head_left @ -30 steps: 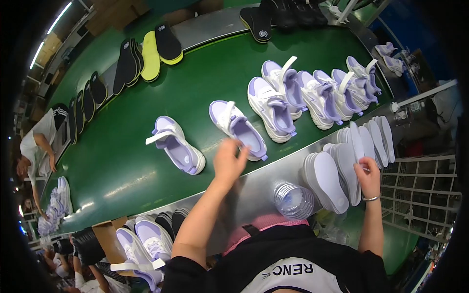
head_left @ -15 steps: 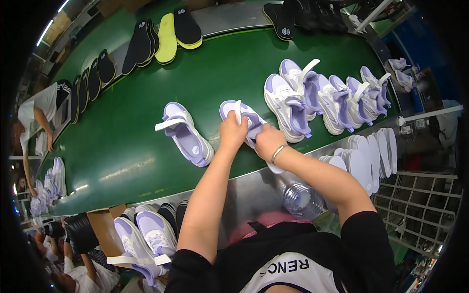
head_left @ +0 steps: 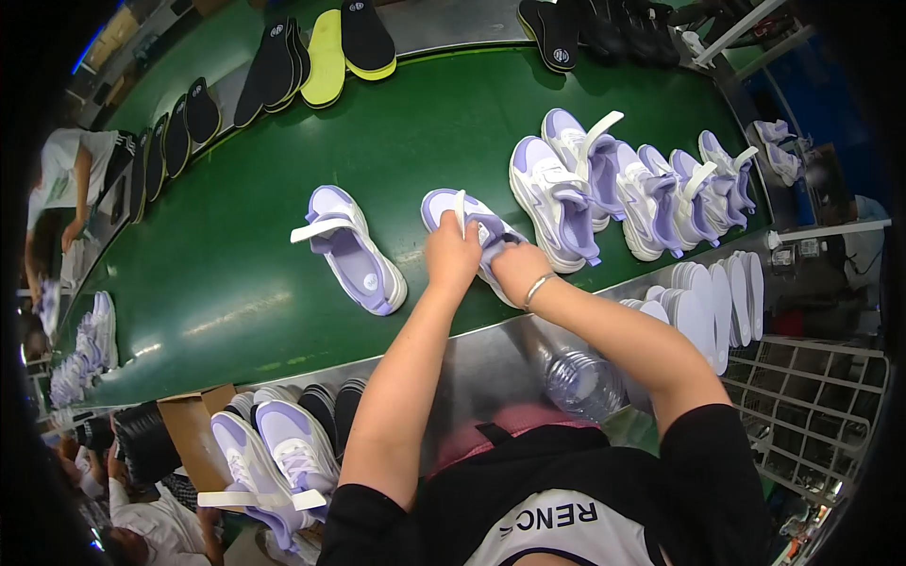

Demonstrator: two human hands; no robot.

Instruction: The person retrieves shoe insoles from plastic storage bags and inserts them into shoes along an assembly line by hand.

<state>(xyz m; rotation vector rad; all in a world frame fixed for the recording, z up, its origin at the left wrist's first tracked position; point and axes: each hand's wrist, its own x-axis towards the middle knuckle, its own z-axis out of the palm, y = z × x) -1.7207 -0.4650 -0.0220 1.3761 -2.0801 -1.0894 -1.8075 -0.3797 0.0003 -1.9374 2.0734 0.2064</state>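
A white and lilac sneaker [head_left: 442, 202] lies on the green table top, its toe pointing away from me. My left hand [head_left: 453, 253] is closed around the upper by the white strap, thumb on the tongue, holding the opening wide. My right hand [head_left: 521, 271], with a bracelet at the wrist, reaches into the heel end of the same sneaker. Its bent fingers are hidden in the opening, so what they hold cannot be seen. Left of my hands stands a second sneaker [head_left: 359, 253], its strap folded out and a pale insole [head_left: 366, 275] inside.
Several matching sneakers [head_left: 552, 203] stand in a row at right. White insoles [head_left: 694, 311] and a plastic bottle [head_left: 583, 385] are along the near edge. More sneakers [head_left: 297, 448] stand by a cardboard box [head_left: 195, 424]. Black insoles [head_left: 368, 42] line the far side. People [head_left: 80, 174] are at left.
The white insole end that stuck out below my right hand no longer shows. My right hand sits slightly deeper in the sneaker, while my left keeps its hold. The view has shifted slightly.
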